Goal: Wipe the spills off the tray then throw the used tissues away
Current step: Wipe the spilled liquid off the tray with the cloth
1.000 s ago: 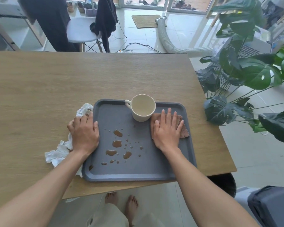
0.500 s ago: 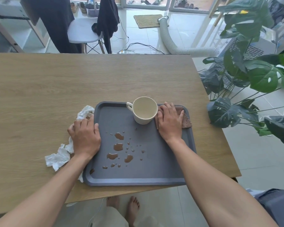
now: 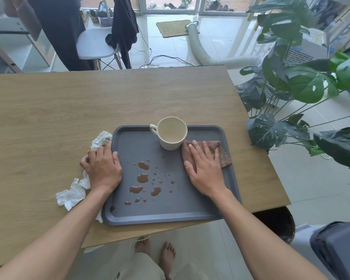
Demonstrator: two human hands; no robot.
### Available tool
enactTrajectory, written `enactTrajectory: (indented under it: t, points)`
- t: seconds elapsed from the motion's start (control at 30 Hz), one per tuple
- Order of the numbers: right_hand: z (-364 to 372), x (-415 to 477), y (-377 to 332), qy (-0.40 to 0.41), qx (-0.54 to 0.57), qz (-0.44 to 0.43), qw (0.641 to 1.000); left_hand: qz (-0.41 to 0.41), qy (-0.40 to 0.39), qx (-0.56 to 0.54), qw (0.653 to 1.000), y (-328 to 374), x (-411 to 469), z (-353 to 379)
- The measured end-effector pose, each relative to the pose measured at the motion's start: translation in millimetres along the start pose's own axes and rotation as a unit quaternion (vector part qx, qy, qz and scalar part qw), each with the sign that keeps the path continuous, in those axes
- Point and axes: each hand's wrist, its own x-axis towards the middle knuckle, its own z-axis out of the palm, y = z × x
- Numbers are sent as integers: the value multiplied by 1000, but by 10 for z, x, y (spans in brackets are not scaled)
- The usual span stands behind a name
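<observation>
A grey tray lies at the near edge of the wooden table. Brown spill drops dot its left-middle area. My right hand presses flat, fingers straight, on a soaked brown tissue at the tray's far right, just beside a cream cup that stands on the tray's far edge. My left hand rests on the tray's left rim, fingers loosely curled over crumpled white tissue that lies on the table beside the tray.
The wooden table stretches far and left. A large leafy plant stands right of the table. A dark round bin sits on the floor under the near right corner. A white chair stands beyond the far edge.
My right hand slid the brown tissue away toward the tray's far right corner, then back toward me a little. My left hand has stayed on the tray's left rim.
</observation>
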Motion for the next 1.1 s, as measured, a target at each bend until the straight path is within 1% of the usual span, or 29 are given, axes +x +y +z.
enactTrajectory:
  t: [0.37, 0.47, 0.57, 0.67, 0.8, 1.0, 1.1]
  points:
    - [-26, -941, -144, -44, -1, -47, 998, -1, 2, 6, 1000, 15, -2, -14]
    - [-42, -1128, -96, -64, -2, -71, 995, -3, 3, 5, 1000, 21, -12, -18]
    - [-83, -1220, -3, -61, -8, -73, 995, 0, 2, 2, 1000, 6, -13, -26]
    - [-78, -1156, 79, -59, -19, -53, 997, 9, 4, -2, 1000, -13, -6, -23]
    - [-44, -896, 118, -38, -22, -8, 999, 21, -1, -3, 1000, -28, -3, -20]
    - [-15, -311, 113, -16, -7, 44, 999, 41, 1, 3, 999, -59, 0, -40]
    - [1, 20, 113, -19, -2, 76, 997, 44, 5, 2, 999, -48, -5, -45]
